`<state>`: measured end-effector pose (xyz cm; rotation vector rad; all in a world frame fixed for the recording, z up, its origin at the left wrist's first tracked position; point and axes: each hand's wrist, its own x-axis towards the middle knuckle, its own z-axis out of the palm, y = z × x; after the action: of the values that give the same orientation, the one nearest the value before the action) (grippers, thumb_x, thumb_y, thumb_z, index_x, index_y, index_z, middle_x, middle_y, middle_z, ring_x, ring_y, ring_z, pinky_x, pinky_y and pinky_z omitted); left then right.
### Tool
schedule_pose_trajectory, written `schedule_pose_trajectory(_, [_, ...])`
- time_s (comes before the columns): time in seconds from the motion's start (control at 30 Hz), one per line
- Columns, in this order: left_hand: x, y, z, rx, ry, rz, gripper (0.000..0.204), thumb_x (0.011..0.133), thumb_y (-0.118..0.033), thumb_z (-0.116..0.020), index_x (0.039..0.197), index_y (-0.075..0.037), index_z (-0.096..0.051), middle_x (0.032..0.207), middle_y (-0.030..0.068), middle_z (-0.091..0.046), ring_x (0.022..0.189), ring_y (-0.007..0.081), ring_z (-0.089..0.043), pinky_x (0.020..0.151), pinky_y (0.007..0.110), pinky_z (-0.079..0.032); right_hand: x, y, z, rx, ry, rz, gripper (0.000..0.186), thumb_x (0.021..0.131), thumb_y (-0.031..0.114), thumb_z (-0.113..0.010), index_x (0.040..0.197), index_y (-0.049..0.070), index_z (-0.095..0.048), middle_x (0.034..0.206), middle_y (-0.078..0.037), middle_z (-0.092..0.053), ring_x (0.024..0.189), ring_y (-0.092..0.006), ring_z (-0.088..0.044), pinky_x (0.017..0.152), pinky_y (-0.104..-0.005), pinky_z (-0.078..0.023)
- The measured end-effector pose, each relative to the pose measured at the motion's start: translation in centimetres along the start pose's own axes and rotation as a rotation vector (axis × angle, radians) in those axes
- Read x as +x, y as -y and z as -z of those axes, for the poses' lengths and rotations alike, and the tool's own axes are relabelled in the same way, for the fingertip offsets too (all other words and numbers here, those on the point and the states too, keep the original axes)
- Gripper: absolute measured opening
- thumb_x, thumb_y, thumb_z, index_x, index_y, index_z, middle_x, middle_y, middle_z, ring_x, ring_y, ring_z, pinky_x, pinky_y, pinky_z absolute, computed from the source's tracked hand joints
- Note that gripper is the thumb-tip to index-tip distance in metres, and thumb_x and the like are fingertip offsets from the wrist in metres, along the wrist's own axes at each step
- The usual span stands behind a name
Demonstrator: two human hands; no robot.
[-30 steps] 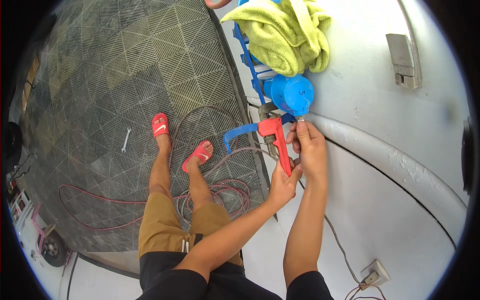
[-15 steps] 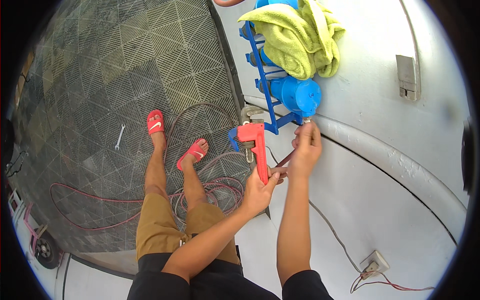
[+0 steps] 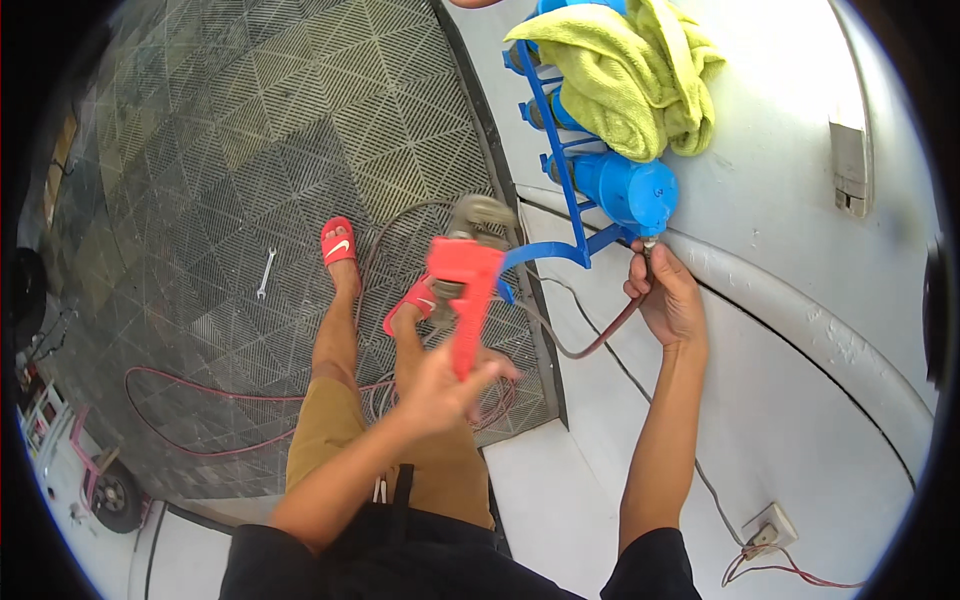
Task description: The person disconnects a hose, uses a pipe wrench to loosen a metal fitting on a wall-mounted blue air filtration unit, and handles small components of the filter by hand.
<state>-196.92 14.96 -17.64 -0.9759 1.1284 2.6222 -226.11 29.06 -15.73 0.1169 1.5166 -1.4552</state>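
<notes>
My left hand (image 3: 437, 392) grips the handle of a red pipe wrench (image 3: 468, 265), which is smeared a little by motion; one or two of its fingers stick out. Its grey jaws point away from me, over the floor. At the wall, my right hand (image 3: 672, 297) pinches the end of a dark red hose (image 3: 612, 335) at a metal fitting (image 3: 650, 243) under a blue filter canister (image 3: 640, 195). Whether the hose end is joined to the fitting I cannot tell, as my fingers hide it. The canister sits in a blue metal rack (image 3: 567, 190).
A lime-green towel (image 3: 630, 80) drapes over the rack. A combination spanner (image 3: 266, 273) lies on the grey tiled floor (image 3: 230, 330) left of my feet, and a red hose (image 3: 215, 395) loops across it. Low on the right is a wall socket (image 3: 770, 528) with a plug and wires.
My left hand has swung left with the pipe wrench, away from the rack and off the hose. My right hand stays at the fitting, and the hose now hangs in a loose curve.
</notes>
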Motion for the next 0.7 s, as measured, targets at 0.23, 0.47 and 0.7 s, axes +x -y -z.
schedule_pose_trajectory(0.23, [1.9, -1.5, 14.4, 0.287, -0.225, 0.026, 0.021, 0.099, -0.009, -0.06, 0.117, 0.001, -0.054, 0.09, 0.0087, -0.072, 0.049, 0.0092, -0.055, 0.042, 0.025, -0.046, -0.1, -3.5, -3.8, -0.742, -0.528, 0.521, 0.027, 0.102, 0.023, -0.064, 0.111, -0.002, -0.068, 0.085, -0.003, -0.068, 0.074, -0.009, -0.056, 0.067, -0.0254, -0.045])
schedule_pose_trajectory(0.47, [5.7, -1.7, 21.7, 0.568, -0.309, 0.142, 0.024, 0.094, -0.005, -0.061, 0.117, 0.0, -0.056, 0.085, 0.0098, -0.071, 0.064, 0.0158, -0.065, 0.06, 0.029, -0.052, 0.4, -4.8, -3.8, -0.925, -0.754, 0.652, 0.022, 0.098, 0.019, -0.067, 0.108, -0.002, -0.068, 0.086, -0.007, -0.067, 0.073, -0.0126, -0.057, 0.066, -0.0297, -0.046])
schedule_pose_trajectory(0.7, [21.6, 1.9, 33.6, 1.113, -0.009, 0.198, 0.018, 0.085, -0.009, -0.064, 0.1, -0.001, -0.061, 0.075, 0.013, -0.071, 0.067, 0.0259, -0.071, 0.065, 0.041, -0.056, -1.2, 0.1, -1.7, -0.822, -0.317, 0.216, 0.034, 0.105, 0.03, -0.056, 0.118, -0.002, -0.06, 0.08, -0.004, -0.056, 0.074, -0.0122, -0.054, 0.072, -0.0288, -0.044])
